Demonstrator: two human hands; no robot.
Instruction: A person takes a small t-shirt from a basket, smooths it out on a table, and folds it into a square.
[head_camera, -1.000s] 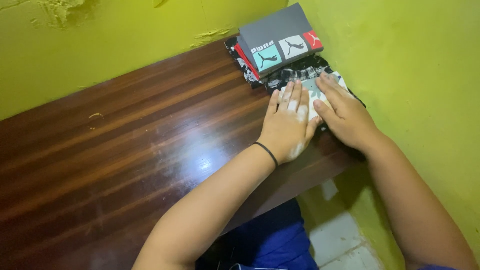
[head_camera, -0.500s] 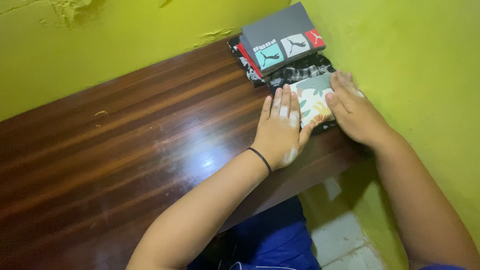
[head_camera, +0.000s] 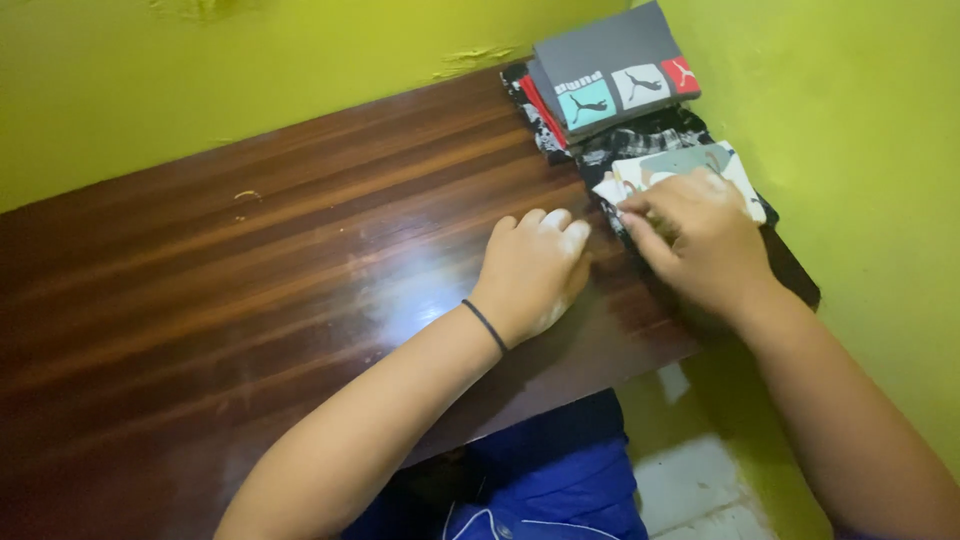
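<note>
Counter (head_camera: 250, 290): dark reddish-brown wood, glossy, with a bright glare patch near its middle and a small pale speck near the far edge. Walls (head_camera: 300, 70): yellow-green, meeting at the far right corner, paint chipped in places. Folded grey garment (head_camera: 615, 70): printed coloured squares, lying atop a stack in that corner. Floor tile (head_camera: 690, 480): pale, below the counter edge. Blue cloth (head_camera: 550, 480): beneath the near counter edge.

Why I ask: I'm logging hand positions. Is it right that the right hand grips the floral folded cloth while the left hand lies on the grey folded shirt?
Not quite. In the head view the left hand rests curled on the wooden table, not on the grey shirt, which lies untouched in the corner. The right hand does grip the floral cloth.
</note>
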